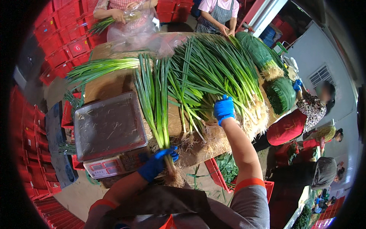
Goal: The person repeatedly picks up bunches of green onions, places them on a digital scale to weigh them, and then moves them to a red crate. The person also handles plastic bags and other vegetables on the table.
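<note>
My left hand (160, 161), in a blue glove, grips a small bunch of green onions (158, 114) near its roots, leaves pointing away over the table. My right hand (224, 108), gloved in blue too, lies on the large pile of green onions (211, 65); its fingers are curled, and whether they hold a stalk is hidden. Left of the held bunch is a weighing scale with a metal tray (111, 126) bearing loose root bits. Behind the scale, another bunch of green onions (105, 67) lies sideways on the wooden table (100, 83).
Two people stand across the table, one handling onions and plastic film (137, 28). Wrapped green bundles (254, 51) lie at the right, near a person in a red apron. Red crates (68, 48) are stacked left; a red crate of leaves (226, 169) stands below the near edge.
</note>
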Demonstrator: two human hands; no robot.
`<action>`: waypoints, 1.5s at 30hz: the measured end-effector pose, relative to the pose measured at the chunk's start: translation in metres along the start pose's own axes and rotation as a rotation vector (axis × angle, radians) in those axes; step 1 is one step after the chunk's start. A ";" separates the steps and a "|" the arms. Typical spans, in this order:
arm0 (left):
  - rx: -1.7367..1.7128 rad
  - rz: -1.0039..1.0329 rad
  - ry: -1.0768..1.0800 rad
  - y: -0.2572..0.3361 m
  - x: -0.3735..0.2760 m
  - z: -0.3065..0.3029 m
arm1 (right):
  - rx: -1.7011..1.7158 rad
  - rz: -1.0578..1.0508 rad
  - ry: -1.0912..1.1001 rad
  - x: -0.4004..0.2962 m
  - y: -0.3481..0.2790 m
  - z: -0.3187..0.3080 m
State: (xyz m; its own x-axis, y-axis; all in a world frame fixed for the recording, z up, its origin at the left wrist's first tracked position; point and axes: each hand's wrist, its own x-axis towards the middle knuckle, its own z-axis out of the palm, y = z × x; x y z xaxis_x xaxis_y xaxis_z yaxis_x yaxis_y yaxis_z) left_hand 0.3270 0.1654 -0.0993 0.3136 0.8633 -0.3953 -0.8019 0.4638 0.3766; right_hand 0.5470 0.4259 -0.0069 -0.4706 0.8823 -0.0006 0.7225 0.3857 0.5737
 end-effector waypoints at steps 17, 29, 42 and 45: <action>0.072 0.004 0.022 -0.003 0.001 -0.005 | 0.279 -0.007 -0.424 0.042 -0.004 0.011; 0.084 -0.008 0.094 -0.006 0.005 0.000 | 0.736 0.251 0.186 0.045 0.024 0.006; 0.113 -0.064 0.083 -0.001 0.007 0.012 | 0.913 0.005 -0.428 -0.004 0.045 -0.024; 0.099 -0.052 0.087 -0.009 0.018 0.001 | 1.666 0.189 -0.245 -0.020 0.060 -0.031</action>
State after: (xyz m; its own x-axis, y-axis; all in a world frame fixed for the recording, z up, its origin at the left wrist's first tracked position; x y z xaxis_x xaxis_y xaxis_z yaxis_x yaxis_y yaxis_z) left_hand 0.3405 0.1768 -0.1092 0.3046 0.8190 -0.4863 -0.7301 0.5287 0.4329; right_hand 0.5846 0.4232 0.0527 -0.3530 0.9025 -0.2469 0.5400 -0.0189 -0.8414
